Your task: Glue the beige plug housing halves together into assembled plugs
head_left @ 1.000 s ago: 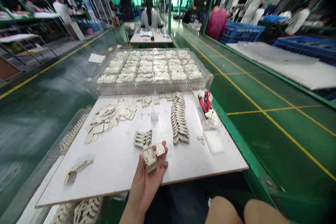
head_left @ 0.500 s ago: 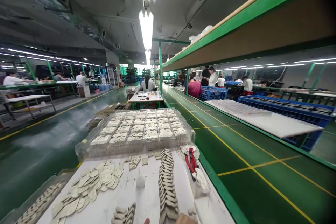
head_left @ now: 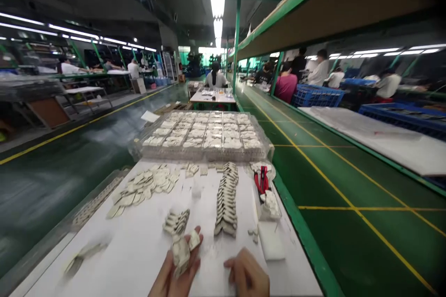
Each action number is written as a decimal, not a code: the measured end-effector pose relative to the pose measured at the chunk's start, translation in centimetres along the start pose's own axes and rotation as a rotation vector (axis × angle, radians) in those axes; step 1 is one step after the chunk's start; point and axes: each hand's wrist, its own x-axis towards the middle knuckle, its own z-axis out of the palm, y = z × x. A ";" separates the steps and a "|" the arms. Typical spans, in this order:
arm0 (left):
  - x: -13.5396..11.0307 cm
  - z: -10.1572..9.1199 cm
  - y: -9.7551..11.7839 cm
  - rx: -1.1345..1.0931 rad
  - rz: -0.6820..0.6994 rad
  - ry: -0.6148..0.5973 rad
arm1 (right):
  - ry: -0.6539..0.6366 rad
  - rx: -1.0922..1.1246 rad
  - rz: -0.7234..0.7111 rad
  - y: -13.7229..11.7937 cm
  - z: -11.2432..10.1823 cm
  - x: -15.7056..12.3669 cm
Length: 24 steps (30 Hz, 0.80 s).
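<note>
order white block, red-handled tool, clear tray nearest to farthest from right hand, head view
From the right hand:
1. White block, just ahead and right
2. Red-handled tool, farther ahead, right side of the board
3. Clear tray, past the board's far edge

**Q:** What colours are seen at the lower middle of the frame?

**A:** Held there are off-white moulded pieces [head_left: 181, 253], above a plain white rectangular board [head_left: 139, 250].

**Q:** And at the right of the frame?

**A:** A dark green floor [head_left: 348, 181] is crossed by a grid of yellow lines, and a bright green steel shelf frame [head_left: 296, 14] is seen above it.

**Q:** Are stronger colours found anywhere?

**A:** A red-handled cutting tool [head_left: 261, 180] is seen right of centre. At the upper right, blue lattice-walled plastic crates [head_left: 317, 96] are seen beside a co-worker's pink top [head_left: 285, 89].
</note>
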 end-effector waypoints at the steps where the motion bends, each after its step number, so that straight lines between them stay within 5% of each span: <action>1: -0.5 0.5 -0.4 -0.013 0.028 0.020 | 0.020 0.006 0.052 -0.2 -0.1 0.0; 5: -2.7 3.1 -1.0 0.076 0.116 0.016 | 0.053 0.280 0.342 -3.1 -0.3 0.1; 11: -4.1 6.1 0.1 0.219 0.050 -0.136 | -0.138 0.769 0.663 -6.8 1.1 -0.1; 24: -3.3 4.9 2.8 0.328 -0.075 -0.185 | -0.362 1.135 1.030 -6.1 3.4 1.0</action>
